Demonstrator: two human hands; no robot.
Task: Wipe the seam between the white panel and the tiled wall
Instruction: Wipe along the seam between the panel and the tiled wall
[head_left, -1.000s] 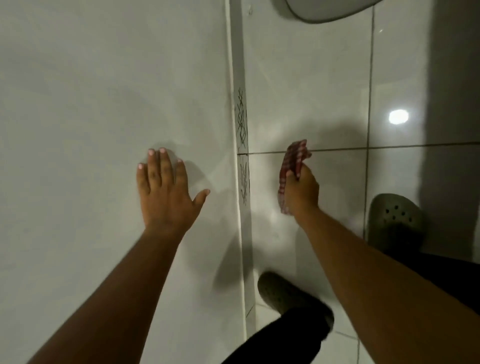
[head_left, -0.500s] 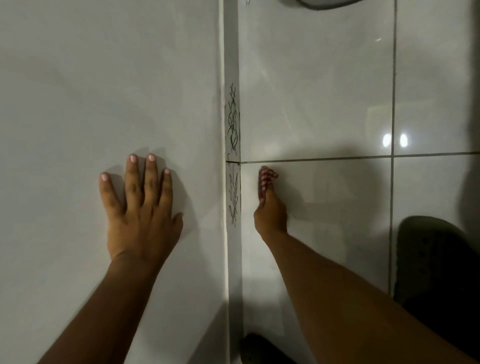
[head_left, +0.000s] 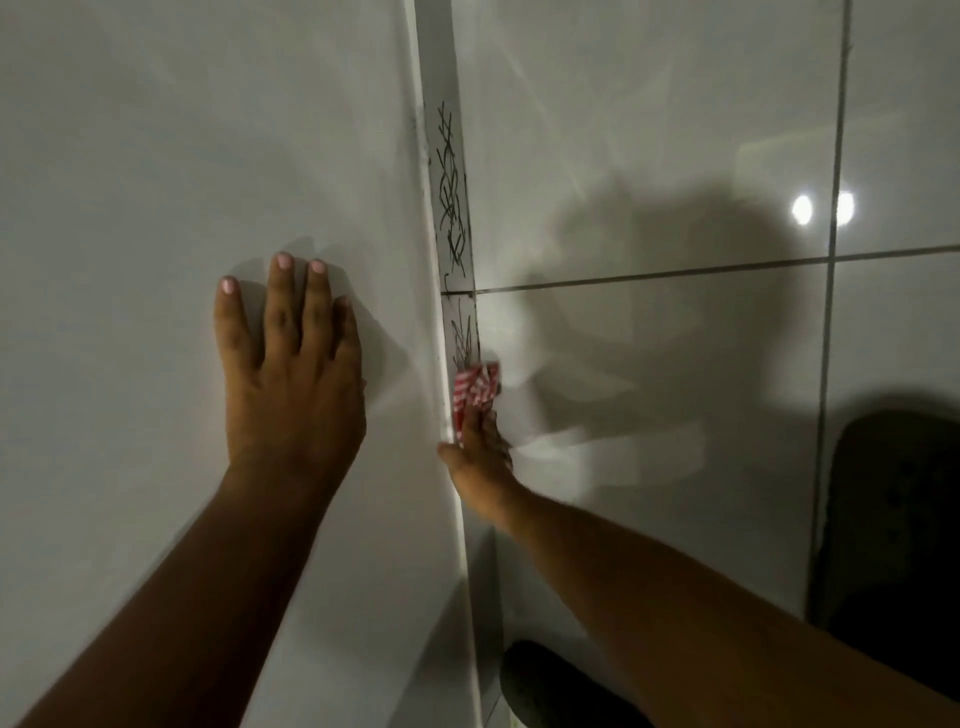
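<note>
Right hand (head_left: 480, 457) has slid in against the seam (head_left: 445, 384) now, fingers pinched around the red-and-white cloth (head_left: 475, 396) pressed just beyond them, left hand (head_left: 291, 374) still splayed, empty, on the white panel (head_left: 182, 156) alongside, black scribbles (head_left: 451, 208) ahead unwiped.

Smooth, matt white panel (head_left: 156, 182), with only soft shadow on it. Glossy glazed tiled wall (head_left: 649, 156), mirroring two bright light spots, with dull grey grout lines. Thin woven cloth (head_left: 475, 392), red-and-white striped, soft and crumpled. Narrow seam (head_left: 452, 208) strip smooth, with dark scratchy line marks.
</note>
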